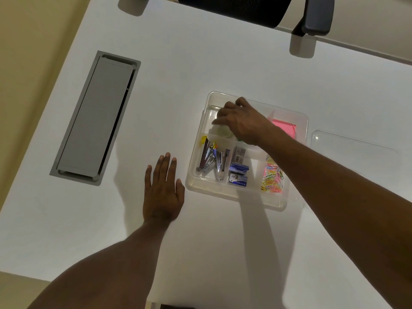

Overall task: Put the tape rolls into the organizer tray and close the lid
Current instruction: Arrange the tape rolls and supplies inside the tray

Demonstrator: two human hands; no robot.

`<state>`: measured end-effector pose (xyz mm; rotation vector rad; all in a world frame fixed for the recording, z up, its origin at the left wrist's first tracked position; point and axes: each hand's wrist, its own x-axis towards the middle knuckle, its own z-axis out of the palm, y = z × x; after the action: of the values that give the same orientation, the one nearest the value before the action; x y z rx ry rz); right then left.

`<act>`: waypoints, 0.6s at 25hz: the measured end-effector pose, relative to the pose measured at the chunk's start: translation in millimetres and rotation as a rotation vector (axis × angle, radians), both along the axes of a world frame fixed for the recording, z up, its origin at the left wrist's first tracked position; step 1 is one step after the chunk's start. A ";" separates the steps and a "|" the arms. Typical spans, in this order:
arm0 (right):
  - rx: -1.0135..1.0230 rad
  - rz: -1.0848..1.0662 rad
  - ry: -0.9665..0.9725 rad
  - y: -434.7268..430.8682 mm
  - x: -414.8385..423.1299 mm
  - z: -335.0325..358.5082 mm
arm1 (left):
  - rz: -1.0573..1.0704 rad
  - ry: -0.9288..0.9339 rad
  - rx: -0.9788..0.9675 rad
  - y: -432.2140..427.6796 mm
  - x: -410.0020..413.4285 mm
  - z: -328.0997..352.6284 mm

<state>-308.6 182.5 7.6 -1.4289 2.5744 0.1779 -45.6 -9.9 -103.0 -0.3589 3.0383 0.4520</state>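
Right hand (pixel 242 121), fingers curled, sets a pale tape roll (pixel 223 130) into the tray's (pixel 236 197) upper-left compartment; the grip itself is hidden. Left hand (pixel 162 188) lies flat and empty on the desk (pixel 223 63). Next, I judge, comes fetching the lid (pixel 354 150) at right.

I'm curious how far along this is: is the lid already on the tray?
No, the clear lid lies flat on the table to the right of the open organizer tray.

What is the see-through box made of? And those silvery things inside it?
The organizer tray looks like clear, glossy plastic: you can see the white table through its walls. The lid lying to its right looks the same. The staplers seem to be shiny metal, since they glint like mirrors, though some parts could be plastic.
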 end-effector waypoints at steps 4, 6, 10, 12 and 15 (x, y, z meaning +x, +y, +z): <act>-0.252 -0.451 0.036 9.3 -8.8 4.3 | -0.005 0.009 -0.008 0.2 0.5 -0.6; -0.206 -0.402 0.014 10.7 -7.0 2.3 | -0.003 0.006 -0.014 0.0 0.6 -2.1; -0.043 -0.206 -0.047 7.9 0.8 -3.0 | 0.000 0.007 -0.027 0.6 1.4 -4.6; 0.048 -0.162 -0.032 6.5 2.6 -5.4 | -0.001 0.005 -0.028 0.0 0.5 -5.4; 0.108 -0.137 -0.012 2.2 3.9 -7.2 | 0.000 0.009 -0.026 -0.8 0.6 -6.7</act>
<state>-304.7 184.8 0.3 -1.2085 2.5989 0.2821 -45.0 -10.6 -109.7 -0.3592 3.0554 0.4155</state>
